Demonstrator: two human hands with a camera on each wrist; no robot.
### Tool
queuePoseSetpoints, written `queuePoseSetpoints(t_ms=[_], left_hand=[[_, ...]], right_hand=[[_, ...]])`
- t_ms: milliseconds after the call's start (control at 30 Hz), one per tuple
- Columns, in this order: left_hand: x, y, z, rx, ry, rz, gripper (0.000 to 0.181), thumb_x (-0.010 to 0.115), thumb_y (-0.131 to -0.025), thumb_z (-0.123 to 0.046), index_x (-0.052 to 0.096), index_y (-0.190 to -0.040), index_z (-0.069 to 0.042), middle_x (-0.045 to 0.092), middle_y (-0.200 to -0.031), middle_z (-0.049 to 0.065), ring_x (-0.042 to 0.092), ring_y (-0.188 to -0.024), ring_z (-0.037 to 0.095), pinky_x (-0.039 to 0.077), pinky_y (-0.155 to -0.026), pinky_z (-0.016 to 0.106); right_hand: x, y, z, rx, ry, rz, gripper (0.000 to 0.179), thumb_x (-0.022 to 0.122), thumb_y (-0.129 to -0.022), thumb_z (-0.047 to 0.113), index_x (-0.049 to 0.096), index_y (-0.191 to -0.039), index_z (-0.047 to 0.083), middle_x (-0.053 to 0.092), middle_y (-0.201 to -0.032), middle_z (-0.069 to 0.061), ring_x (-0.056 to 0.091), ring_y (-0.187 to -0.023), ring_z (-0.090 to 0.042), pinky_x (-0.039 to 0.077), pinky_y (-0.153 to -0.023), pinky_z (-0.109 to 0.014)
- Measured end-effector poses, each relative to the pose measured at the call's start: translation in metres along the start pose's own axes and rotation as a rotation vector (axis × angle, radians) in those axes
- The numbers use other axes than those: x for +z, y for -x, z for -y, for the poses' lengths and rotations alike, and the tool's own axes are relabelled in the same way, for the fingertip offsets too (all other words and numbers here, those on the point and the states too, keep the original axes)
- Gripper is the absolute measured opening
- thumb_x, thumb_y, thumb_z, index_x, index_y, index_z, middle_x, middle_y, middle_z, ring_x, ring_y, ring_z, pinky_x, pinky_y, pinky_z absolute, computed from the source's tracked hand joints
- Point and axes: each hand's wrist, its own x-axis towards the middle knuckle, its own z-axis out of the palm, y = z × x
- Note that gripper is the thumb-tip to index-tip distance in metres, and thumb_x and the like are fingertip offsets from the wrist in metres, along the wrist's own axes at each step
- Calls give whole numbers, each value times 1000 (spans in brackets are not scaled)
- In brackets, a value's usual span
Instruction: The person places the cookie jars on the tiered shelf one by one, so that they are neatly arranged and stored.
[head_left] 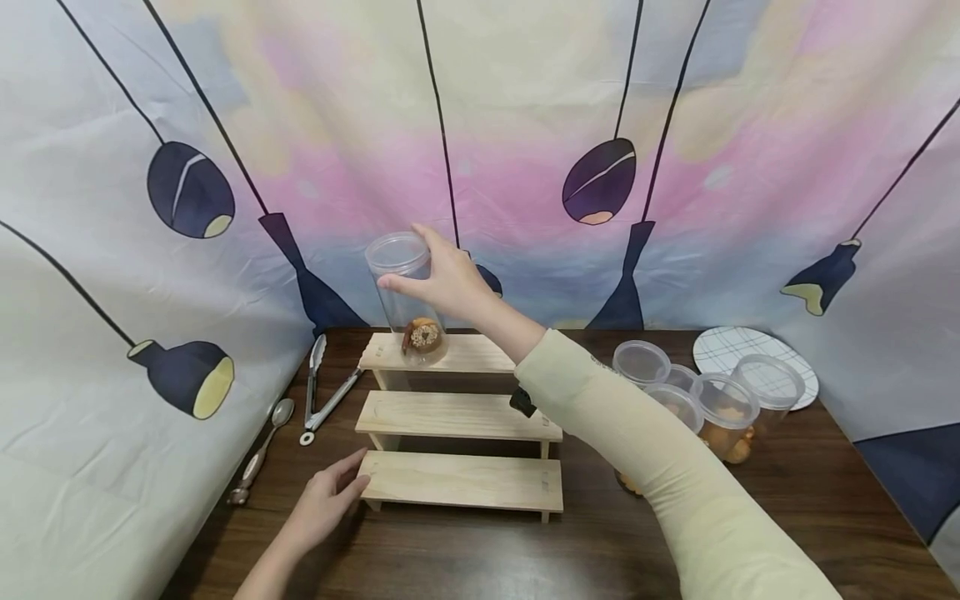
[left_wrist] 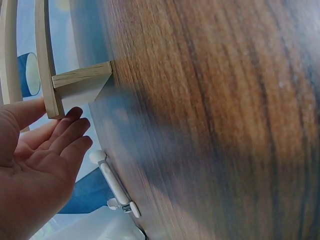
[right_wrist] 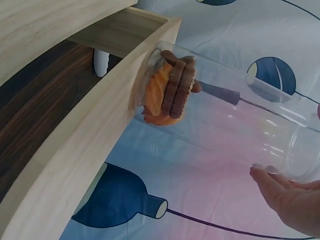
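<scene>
My right hand [head_left: 457,282] grips a tall clear jar [head_left: 386,293] near its lidded top, thumb on the near side. The jar stands at the left end of the top step of a three-step wooden shelf [head_left: 457,482]. Inside at its bottom lie pastries [head_left: 422,335]; the right wrist view shows brown finger-shaped pieces [right_wrist: 179,86] and an orange-brown one [right_wrist: 157,90]. My left hand [head_left: 321,504] holds the left end of the lowest step. In the left wrist view, its thumb and fingers lie on either side of the board end [left_wrist: 51,95].
Several more clear jars [head_left: 723,404] with food inside cluster on the right of the dark wood table [head_left: 480,558], partly behind my right sleeve. A checked plate [head_left: 723,346] lies behind them. Left of the shelf lie metal tongs [head_left: 333,404] and a spoon [head_left: 258,458]. A printed cloth hangs behind.
</scene>
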Motion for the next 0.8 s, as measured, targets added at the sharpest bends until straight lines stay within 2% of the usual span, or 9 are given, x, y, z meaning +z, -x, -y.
queuePoseSetpoints(t_ms=[167,333,433,567,800], left_hand=[[0,0,0,6,-13,0,49,60,-97,-17,47,-136,9,58,-126,23,59,-108,24,48,-89,37],[1,2,1,-14,6,3,49,61,-97,-16,47,-136,9,64,-114,19,63,-87,20,49,-79,30],[0,1,2,-21,15,6,49,61,-97,-16,47,-137,9,65,-111,16,61,-79,17,48,-75,27],[-1,0,1,0,-3,3,49,61,-97,-17,47,-136,9,62,-119,19,60,-88,14,49,-80,28],[0,-1,2,-7,-11,1,49,60,-97,-18,48,-137,8,62,-121,19,60,-93,17,49,-83,31]], right_hand=[[0,2,1,-22,1,-4,100,69,-80,60,18,-155,18,36,-150,-3,39,-131,-21,41,-98,-42],[-3,12,6,-50,35,-12,101,67,-80,62,15,-156,22,25,-156,2,24,-140,-20,32,-106,-48],[-9,17,11,-72,32,-28,98,68,-81,60,18,-155,20,29,-154,1,22,-140,-20,31,-107,-49],[-18,22,17,-72,37,-53,97,68,-80,62,21,-154,21,31,-152,3,23,-140,-18,31,-107,-49],[-32,34,21,-79,60,-99,93,65,-79,66,27,-152,23,35,-149,6,28,-136,-13,33,-105,-44]])
